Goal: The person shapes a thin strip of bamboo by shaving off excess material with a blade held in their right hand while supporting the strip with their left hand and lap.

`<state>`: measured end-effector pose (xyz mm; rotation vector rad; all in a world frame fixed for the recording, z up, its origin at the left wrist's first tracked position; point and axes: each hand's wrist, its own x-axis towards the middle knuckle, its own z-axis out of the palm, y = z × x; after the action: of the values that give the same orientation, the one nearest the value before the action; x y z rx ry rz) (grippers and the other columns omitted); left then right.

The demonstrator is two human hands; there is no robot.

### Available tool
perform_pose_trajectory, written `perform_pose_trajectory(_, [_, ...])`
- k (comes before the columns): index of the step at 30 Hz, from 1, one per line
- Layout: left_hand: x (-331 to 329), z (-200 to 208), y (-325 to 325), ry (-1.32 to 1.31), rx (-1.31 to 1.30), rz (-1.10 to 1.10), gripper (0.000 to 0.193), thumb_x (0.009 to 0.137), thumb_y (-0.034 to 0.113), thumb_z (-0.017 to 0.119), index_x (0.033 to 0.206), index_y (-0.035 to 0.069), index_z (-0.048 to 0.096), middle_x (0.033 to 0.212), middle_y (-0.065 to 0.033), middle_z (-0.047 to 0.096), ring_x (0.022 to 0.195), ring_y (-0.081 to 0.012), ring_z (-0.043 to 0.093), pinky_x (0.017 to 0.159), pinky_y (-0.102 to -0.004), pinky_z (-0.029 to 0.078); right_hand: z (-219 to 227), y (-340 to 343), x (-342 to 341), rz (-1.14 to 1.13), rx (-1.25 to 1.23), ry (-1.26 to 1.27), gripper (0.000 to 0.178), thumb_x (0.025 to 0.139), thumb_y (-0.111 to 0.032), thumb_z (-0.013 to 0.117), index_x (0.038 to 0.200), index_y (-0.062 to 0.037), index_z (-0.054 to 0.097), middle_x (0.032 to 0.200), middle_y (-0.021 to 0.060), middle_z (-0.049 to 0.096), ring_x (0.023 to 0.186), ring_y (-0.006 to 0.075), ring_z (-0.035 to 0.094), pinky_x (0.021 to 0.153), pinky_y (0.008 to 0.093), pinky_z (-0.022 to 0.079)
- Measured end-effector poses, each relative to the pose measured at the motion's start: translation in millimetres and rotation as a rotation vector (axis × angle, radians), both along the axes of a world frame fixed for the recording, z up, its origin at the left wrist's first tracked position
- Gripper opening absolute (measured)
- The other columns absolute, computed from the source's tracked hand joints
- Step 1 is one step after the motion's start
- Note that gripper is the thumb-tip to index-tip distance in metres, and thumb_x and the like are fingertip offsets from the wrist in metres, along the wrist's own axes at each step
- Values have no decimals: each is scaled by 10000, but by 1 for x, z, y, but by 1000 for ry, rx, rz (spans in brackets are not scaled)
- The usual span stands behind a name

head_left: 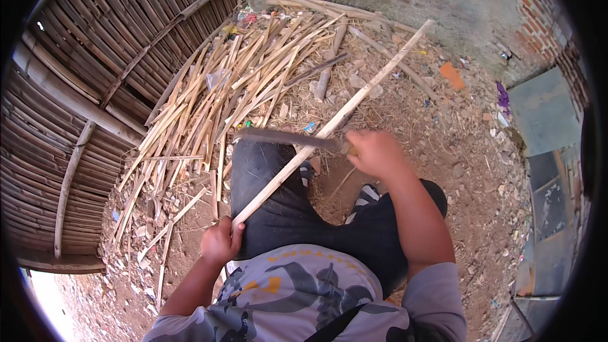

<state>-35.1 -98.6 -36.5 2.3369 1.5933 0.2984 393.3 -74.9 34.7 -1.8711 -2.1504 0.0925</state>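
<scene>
Wooden strip, pale, long, narrow.

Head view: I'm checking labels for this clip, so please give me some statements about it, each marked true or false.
1. The right hand holds a long blade. True.
2. In the picture, the blade crosses the pale wooden strip. True.
3. The pale wooden strip is gripped at its far end. False: the left hand grips its near end.
4. A heap of strips lies on the ground. True.
5. The wall at picture left is brick. False: it is a slatted wall.
</scene>
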Motion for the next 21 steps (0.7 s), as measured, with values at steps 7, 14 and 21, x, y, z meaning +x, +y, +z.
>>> perform_pose_trajectory(7, [-1,-10,5,-40,-2,-4,387,991,422,576,864,59,532,635,-215,632,603,-451,649,549,-554,507,-11,21,22,-140,-145,110,235,795,-245,725,944,-89,632,865,147,687,838,374,682,714,494,539])
perform_pose_trajectory(14, [0,-6,3,-47,-19,2,392,998,428,561,895,52,528,645,-234,630,621,-475,643,560,-565,505,-3,4,-12,-38,-32,1,260,769,-223,738,959,-80,632,809,139,687,816,373,690,718,491,547])
perform_pose_trajectory(21, [2,-11,6,-36,-8,6,400,1004,438,550,899,52,532,688,-251,648,639,-472,652,561,-566,506,-14,23,20,-327,-40,185,224,784,-188,735,944,-78,623,811,140,692,811,374,690,751,491,547])
